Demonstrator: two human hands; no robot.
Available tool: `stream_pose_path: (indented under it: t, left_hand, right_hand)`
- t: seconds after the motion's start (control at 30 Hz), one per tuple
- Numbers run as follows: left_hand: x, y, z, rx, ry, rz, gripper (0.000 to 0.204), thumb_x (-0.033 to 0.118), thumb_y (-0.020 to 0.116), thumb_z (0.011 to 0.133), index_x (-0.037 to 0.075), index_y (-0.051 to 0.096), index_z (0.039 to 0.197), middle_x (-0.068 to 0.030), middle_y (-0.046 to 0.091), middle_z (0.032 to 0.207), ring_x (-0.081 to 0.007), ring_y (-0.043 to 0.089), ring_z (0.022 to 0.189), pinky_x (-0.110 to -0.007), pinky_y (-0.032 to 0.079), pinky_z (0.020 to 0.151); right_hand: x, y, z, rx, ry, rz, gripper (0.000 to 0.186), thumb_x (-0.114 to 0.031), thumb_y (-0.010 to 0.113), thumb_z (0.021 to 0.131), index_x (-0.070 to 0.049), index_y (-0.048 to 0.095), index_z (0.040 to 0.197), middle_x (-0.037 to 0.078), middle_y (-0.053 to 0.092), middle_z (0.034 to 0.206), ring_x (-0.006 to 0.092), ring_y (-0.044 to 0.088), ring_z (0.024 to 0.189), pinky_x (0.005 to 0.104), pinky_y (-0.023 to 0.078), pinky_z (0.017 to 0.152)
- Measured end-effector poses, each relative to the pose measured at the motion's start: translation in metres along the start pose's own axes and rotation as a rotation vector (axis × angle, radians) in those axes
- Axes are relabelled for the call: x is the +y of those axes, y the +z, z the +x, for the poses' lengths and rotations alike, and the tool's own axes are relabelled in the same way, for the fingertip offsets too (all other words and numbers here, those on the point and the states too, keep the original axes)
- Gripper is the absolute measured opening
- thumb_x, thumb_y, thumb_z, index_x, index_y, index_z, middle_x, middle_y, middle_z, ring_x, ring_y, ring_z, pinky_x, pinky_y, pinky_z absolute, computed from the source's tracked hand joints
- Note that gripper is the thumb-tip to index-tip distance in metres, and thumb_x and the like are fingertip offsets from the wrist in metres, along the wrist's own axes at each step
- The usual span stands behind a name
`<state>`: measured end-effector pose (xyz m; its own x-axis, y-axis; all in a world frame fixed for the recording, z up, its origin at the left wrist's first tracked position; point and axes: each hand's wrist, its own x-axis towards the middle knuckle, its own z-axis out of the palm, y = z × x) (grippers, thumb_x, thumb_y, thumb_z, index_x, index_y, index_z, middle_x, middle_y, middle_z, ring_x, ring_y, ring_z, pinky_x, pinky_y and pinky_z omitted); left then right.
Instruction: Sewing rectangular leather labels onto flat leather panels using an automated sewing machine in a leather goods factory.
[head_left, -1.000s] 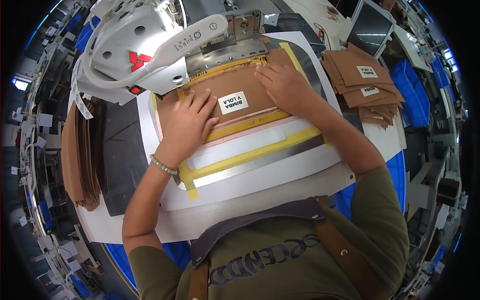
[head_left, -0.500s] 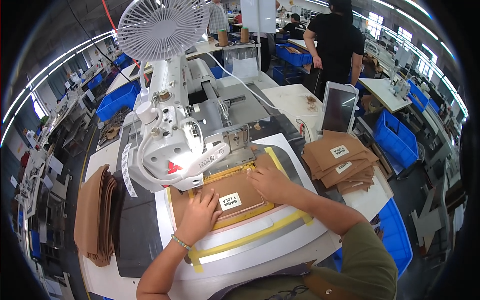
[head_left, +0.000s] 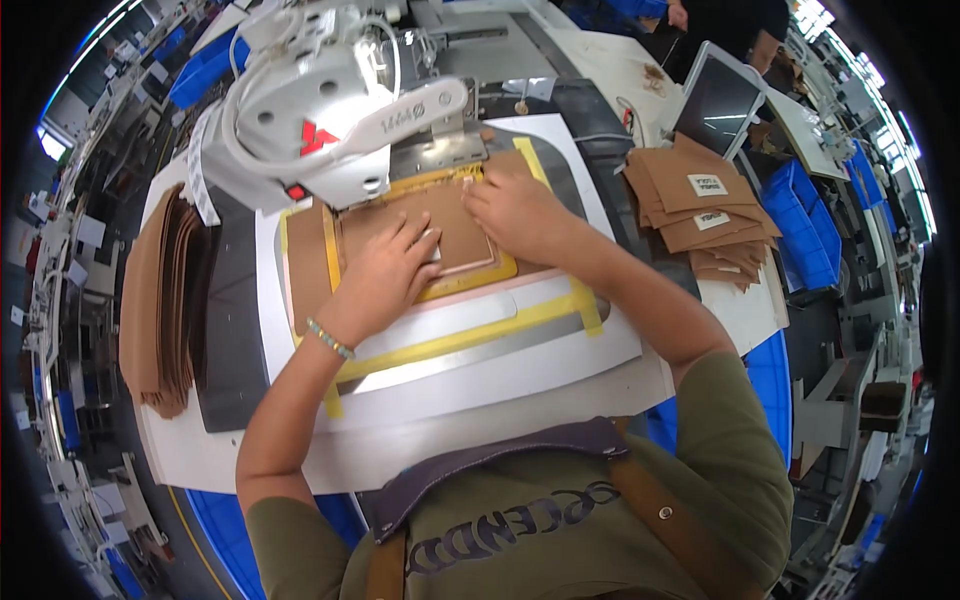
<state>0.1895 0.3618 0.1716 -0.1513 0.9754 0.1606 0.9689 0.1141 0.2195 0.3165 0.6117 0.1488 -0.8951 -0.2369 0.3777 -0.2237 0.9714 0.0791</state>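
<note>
A flat brown panel (head_left: 310,262) lies under a yellow-edged clamp frame (head_left: 505,268) on the sewing machine's bed. Inside the frame is a smaller brown piece (head_left: 462,238). My left hand (head_left: 385,270) rests open on it, fingers spread, partly covering a white label (head_left: 436,250). At the frame's right side, my right hand (head_left: 520,212) has its fingers bent and pressed together by the upper right corner; what they pinch, if anything, is hidden. The white sewing machine head (head_left: 320,110) stands just beyond my hands, its lamp lit.
A thick stack of folded brown pieces (head_left: 155,300) sits at the left. On the right lies a pile of brown pieces with white labels (head_left: 690,195), near a tablet-like screen (head_left: 715,105). Blue bins (head_left: 803,225) stand beyond, and a person (head_left: 735,30) is at the upper right.
The view has tipped downward. My left hand has slid right across the brown piece, onto the label. My right hand stays by the frame's upper right corner, its fingers more bent.
</note>
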Motion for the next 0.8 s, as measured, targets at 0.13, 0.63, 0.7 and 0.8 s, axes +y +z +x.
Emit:
stream_pose_path:
  t: [0.13, 0.63, 0.7, 0.8]
  left_hand:
    - [-0.001, 0.007, -0.002, -0.010, -0.042, 0.071, 0.052, 0.030, 0.067, 0.105, 0.004, 0.060, 0.149, -0.0156, 0.054, 0.161, -0.0451, 0.050, 0.144, -0.050, 0.045, 0.119]
    - [-0.013, 0.011, -0.016, 0.078, -0.024, 0.025, 0.048, 0.023, 0.068, 0.105, -0.001, 0.061, 0.146, -0.0216, 0.057, 0.154, -0.0409, 0.054, 0.141, -0.048, 0.045, 0.120]
    - [-0.018, 0.011, -0.017, 0.103, -0.009, 0.008, 0.046, 0.021, 0.068, 0.105, -0.001, 0.062, 0.145, -0.0215, 0.057, 0.153, -0.0408, 0.054, 0.140, -0.048, 0.045, 0.119]
    - [-0.023, 0.008, -0.017, 0.135, 0.004, -0.021, 0.044, 0.016, 0.068, 0.104, -0.002, 0.062, 0.143, -0.0211, 0.058, 0.152, -0.0406, 0.055, 0.139, -0.048, 0.046, 0.118]
  right_hand:
    - [-0.011, 0.007, 0.009, 0.079, -0.006, 0.007, 0.020, -0.016, 0.072, 0.087, -0.006, 0.075, 0.104, 0.006, 0.074, 0.110, 0.0253, 0.067, 0.102, 0.0368, 0.059, 0.086]
    - [-0.036, 0.022, 0.038, 0.004, -0.041, 0.012, 0.024, -0.020, 0.076, 0.091, -0.006, 0.077, 0.110, 0.005, 0.076, 0.120, 0.0239, 0.067, 0.103, 0.0349, 0.058, 0.086]
    - [-0.039, 0.026, 0.044, 0.019, -0.042, 0.016, 0.024, -0.020, 0.076, 0.091, -0.006, 0.077, 0.110, 0.005, 0.076, 0.119, 0.0239, 0.067, 0.103, 0.0347, 0.058, 0.086]
    - [-0.044, 0.029, 0.048, 0.059, -0.062, 0.036, 0.027, -0.021, 0.076, 0.090, -0.005, 0.078, 0.112, 0.006, 0.077, 0.117, 0.0240, 0.067, 0.103, 0.0344, 0.059, 0.086]
